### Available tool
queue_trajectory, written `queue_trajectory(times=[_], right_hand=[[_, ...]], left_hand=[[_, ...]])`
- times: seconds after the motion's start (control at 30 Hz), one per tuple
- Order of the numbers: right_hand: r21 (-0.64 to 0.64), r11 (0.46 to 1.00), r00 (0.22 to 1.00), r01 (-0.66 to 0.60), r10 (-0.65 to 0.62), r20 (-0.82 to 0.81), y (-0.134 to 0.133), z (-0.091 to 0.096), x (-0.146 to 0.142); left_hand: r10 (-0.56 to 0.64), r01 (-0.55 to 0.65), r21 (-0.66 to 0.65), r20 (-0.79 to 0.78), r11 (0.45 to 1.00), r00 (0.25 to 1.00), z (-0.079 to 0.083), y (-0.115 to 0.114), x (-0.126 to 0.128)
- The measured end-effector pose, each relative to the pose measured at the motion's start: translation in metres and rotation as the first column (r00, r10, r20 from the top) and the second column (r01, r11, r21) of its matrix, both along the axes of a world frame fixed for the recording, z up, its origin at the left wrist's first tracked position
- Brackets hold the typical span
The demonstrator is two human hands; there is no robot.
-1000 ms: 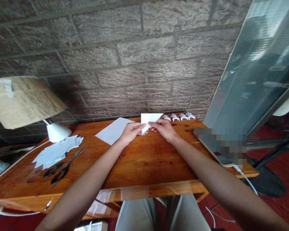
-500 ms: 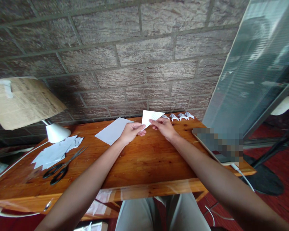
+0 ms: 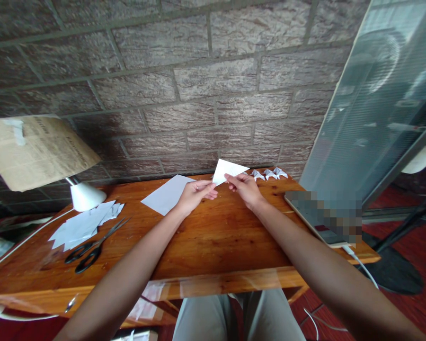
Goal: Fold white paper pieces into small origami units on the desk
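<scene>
A small white sheet of paper folded into a triangle [image 3: 227, 169] is held up above the far part of the wooden table [image 3: 216, 241]. My left hand [image 3: 195, 195] pinches its lower left corner. On the right side, my right hand [image 3: 245, 188] grips it between thumb and fingers. A flat white sheet of paper [image 3: 166, 193] lies on the table just left of my left hand. Behind my right hand stands a row of small folded paper stars [image 3: 270, 174], partly hidden by the hand and the held paper.
Black-handled scissors [image 3: 95, 246] and a pile of paper pieces [image 3: 83, 225] lie at the left, by a lamp [image 3: 87, 196] with a paper-covered shade. A tablet [image 3: 319, 220] with a white cable rests at the right edge. A brick wall [image 3: 199, 94] rises behind.
The folded paper has tilted clockwise and shifted slightly up and right in view. Both hands keep their grip on it. The whole view has shifted a little.
</scene>
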State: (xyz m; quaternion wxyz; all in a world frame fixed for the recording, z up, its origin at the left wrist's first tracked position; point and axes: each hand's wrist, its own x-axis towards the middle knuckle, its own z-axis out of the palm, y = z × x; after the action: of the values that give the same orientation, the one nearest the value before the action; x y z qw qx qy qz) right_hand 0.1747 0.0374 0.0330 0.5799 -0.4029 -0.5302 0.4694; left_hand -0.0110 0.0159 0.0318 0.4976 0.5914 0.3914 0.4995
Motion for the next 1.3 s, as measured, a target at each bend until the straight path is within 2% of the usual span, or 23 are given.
queue_trajectory(times=[0.13,0.23,0.33,0.43,0.53,0.73,0.9,1.13,1.3], right_hand=[[0.0,0.999,0.999,0.042,-0.042,-0.008,0.002,0.002,0.007],[-0.018,1.0,1.0,0.012,-0.012,0.021,0.0,0.002,0.006],[-0.044,0.993,0.992,-0.106,0.109,0.058,-0.004,-0.001,0.0],[-0.091,0.966,0.962,-0.24,0.25,0.107,-0.008,-0.006,-0.007],[-0.136,0.946,0.941,-0.294,0.311,0.13,-0.009,-0.009,-0.009],[-0.144,0.943,0.952,-0.299,0.304,0.016,-0.009,-0.003,-0.004],[-0.16,0.944,0.956,-0.29,0.293,-0.007,-0.009,-0.001,-0.005],[-0.155,0.947,0.959,-0.282,0.283,-0.016,-0.009,-0.003,-0.005],[-0.124,0.951,0.958,-0.283,0.286,0.011,-0.009,-0.004,-0.006]], left_hand=[[0.007,-0.007,0.013,0.001,1.0,1.0,0.002,0.0,-0.004],[0.033,-0.031,0.057,-0.041,0.998,0.999,0.003,0.002,-0.006],[0.075,-0.076,0.092,0.007,0.993,0.997,0.003,0.004,-0.007],[0.06,-0.067,0.105,0.066,0.992,0.996,0.0,0.006,-0.006],[0.043,-0.05,0.089,0.08,0.995,0.996,-0.004,0.009,-0.006],[0.048,-0.044,-0.022,0.213,0.999,0.976,-0.01,0.013,-0.006],[0.087,-0.072,-0.073,0.233,0.995,0.969,-0.01,0.013,-0.005],[0.042,-0.033,-0.046,0.213,0.998,0.976,-0.011,0.011,-0.004],[0.07,-0.073,0.007,0.23,0.997,0.971,-0.011,0.012,-0.002]])
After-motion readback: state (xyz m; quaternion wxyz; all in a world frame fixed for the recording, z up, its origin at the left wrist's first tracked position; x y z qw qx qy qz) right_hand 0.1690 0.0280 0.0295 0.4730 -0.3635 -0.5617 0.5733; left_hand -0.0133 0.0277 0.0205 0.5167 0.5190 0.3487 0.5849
